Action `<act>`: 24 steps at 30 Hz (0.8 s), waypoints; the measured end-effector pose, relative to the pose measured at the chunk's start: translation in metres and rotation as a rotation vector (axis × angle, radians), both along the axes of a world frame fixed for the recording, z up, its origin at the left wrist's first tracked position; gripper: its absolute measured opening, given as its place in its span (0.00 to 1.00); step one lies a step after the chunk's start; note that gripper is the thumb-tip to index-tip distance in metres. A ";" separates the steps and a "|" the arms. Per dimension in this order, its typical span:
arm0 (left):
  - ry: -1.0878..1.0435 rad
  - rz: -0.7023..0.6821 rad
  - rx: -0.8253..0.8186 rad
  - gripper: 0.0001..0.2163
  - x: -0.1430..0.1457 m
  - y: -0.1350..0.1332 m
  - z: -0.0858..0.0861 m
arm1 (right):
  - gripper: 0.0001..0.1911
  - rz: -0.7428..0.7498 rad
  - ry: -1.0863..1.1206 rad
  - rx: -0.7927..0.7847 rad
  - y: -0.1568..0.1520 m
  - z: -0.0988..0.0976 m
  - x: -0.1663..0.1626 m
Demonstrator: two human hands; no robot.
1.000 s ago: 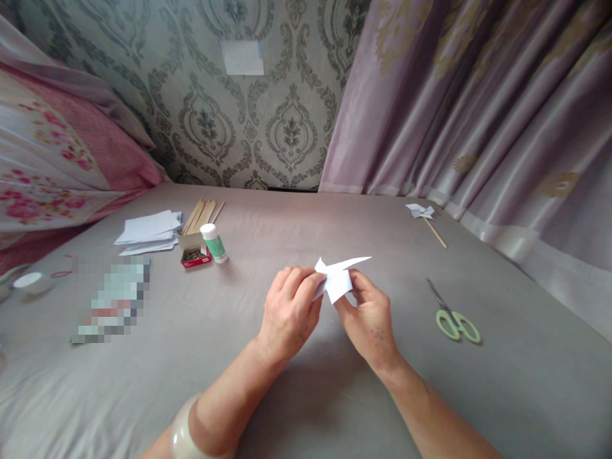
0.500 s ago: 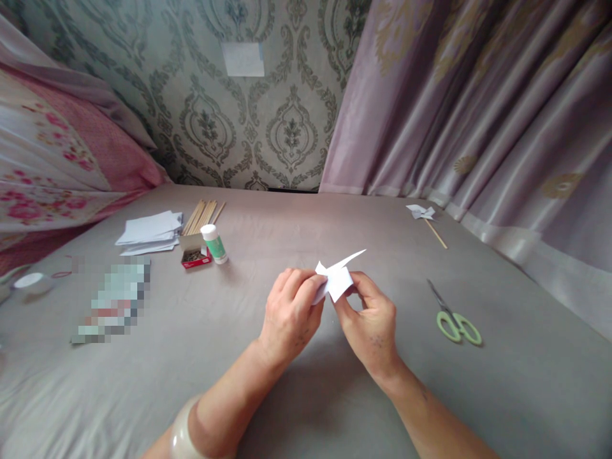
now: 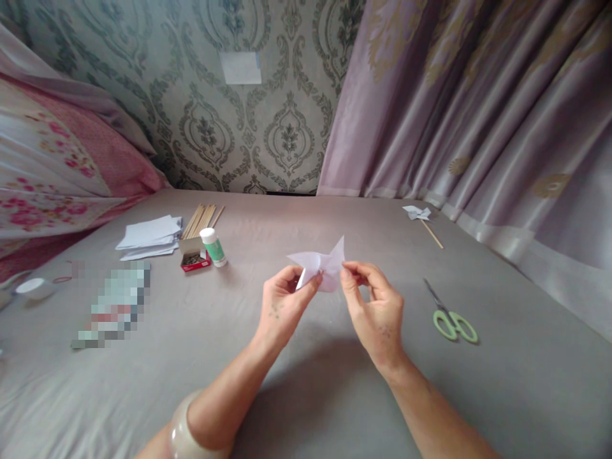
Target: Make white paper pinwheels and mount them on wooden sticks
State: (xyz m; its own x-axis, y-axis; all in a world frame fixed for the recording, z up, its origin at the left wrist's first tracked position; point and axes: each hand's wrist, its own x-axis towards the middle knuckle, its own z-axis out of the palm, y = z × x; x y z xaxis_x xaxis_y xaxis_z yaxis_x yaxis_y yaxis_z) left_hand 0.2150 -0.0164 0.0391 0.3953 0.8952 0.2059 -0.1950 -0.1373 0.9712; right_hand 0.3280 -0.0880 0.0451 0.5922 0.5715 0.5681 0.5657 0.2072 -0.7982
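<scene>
A white paper pinwheel [image 3: 325, 264] with pointed blades is held up between my two hands, above the grey cloth. My left hand [image 3: 283, 306] is closed on its left side, the thumb pressed near the middle, where a small dark spot shows. With thumb and fingertips, my right hand [image 3: 375, 306] pinches the right edge of the paper. The fingers of my left hand are partly hidden behind the paper.
Scissors with green handles [image 3: 452, 322] lie at right; beyond them is a finished pinwheel on a stick [image 3: 418, 213]. At left are a paper stack [image 3: 150, 236], wooden sticks [image 3: 201, 220], a red box of small metal pieces [image 3: 195, 261], a glue stick [image 3: 213, 247] and a blurred packet [image 3: 117, 299].
The pinwheel has been turned so its blades and centre face me. My left thumb has moved onto its middle, and my right hand has shifted slightly right to its edge.
</scene>
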 end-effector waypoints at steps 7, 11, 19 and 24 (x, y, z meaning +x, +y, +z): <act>-0.139 -0.182 -0.384 0.11 0.001 0.003 0.002 | 0.19 0.347 0.527 -0.148 0.004 0.004 0.018; -0.132 -0.217 -0.373 0.11 0.001 0.000 0.002 | 0.18 0.482 0.711 -0.199 0.005 0.004 0.011; -0.055 -0.206 -0.063 0.08 -0.002 -0.006 0.008 | 0.13 0.539 0.569 -0.182 0.000 0.005 0.009; -0.022 -0.085 0.516 0.01 -0.013 -0.008 0.017 | 0.04 0.598 0.244 -0.041 -0.011 0.017 0.013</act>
State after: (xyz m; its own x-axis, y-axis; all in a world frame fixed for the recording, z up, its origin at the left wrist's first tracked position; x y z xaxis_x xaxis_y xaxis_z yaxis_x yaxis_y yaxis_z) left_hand 0.2016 -0.0245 0.0558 0.4529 0.6398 0.6209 -0.2458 -0.5799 0.7767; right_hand 0.3413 -0.0989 0.0622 0.2741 0.8610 0.4284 0.1637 0.3972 -0.9030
